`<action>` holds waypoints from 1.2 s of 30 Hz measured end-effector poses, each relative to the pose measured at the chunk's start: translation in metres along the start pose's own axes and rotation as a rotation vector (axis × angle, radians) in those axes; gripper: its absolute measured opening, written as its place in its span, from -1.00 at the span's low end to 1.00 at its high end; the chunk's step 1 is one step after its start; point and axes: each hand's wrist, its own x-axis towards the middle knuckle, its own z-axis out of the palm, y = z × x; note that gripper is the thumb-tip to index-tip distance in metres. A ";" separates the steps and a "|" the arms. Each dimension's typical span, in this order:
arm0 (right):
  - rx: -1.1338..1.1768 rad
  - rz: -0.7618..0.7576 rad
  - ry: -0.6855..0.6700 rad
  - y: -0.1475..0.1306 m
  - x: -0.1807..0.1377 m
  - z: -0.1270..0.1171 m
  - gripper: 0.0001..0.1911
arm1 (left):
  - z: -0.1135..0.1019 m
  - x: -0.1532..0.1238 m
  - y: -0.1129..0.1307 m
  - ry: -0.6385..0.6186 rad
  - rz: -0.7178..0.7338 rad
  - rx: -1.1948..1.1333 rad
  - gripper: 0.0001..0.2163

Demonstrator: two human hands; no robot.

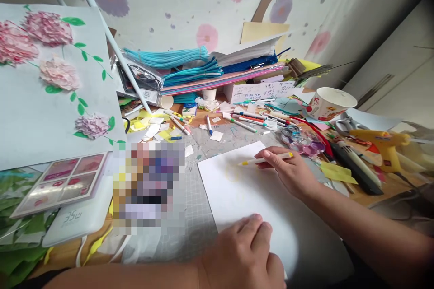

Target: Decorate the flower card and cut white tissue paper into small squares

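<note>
A sheet of white paper (pixel 224 189) lies on the grey cutting mat (pixel 183 239), with faint yellow curved marks near its upper part. My right hand (pixel 283 169) pinches a yellow marker (pixel 251 161), its tip pointing left, close above or on the paper beside those marks; actual contact is unclear. At the sheet's lower edge my left hand (pixel 244 250) rests on the paper, fingers curled together with nothing visible in them. Its fingertips are partly hidden.
Several markers (pixel 240 123) and paper scraps lie beyond the sheet. On the right are a paper cup (pixel 330 103), a paint palette (pixel 301 140) and a yellow glue gun (pixel 384 144). A flower picture (pixel 61 113) stands left, near a blurred patch (pixel 145 185). Pipe cleaners (pixel 166 58) are stacked behind.
</note>
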 end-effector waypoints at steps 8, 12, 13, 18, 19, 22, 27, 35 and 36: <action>-0.054 0.004 -0.044 -0.002 0.005 0.008 -0.62 | 0.000 -0.003 0.002 -0.029 -0.036 -0.036 -0.86; -0.112 -0.013 -0.064 -0.003 0.005 0.011 -0.65 | 0.002 -0.004 0.003 -0.042 -0.047 -0.052 -0.84; -0.130 -0.023 -0.061 -0.003 0.005 0.010 -0.65 | 0.001 -0.004 0.002 -0.047 -0.042 -0.053 -0.83; -0.238 -0.071 -0.011 -0.006 0.000 0.001 -0.63 | -0.003 0.001 0.000 -0.059 0.000 -0.044 -0.75; -0.256 -0.076 -0.001 -0.007 -0.001 -0.001 -0.63 | -0.004 0.002 0.000 -0.057 0.006 -0.044 -0.75; -0.315 -0.090 0.018 -0.009 -0.006 -0.007 -0.65 | -0.005 0.003 0.000 -0.051 0.005 -0.044 -0.75; -0.380 -0.125 0.002 -0.014 -0.016 -0.011 -0.66 | -0.004 0.003 0.000 -0.037 0.010 -0.027 -0.74; -0.331 -0.155 -0.076 -0.010 -0.025 -0.003 -0.67 | -0.003 0.002 0.002 -0.016 -0.009 -0.026 -0.76; -0.320 -0.154 -0.089 -0.009 -0.025 -0.001 -0.67 | -0.004 0.002 0.002 -0.031 -0.006 -0.028 -0.76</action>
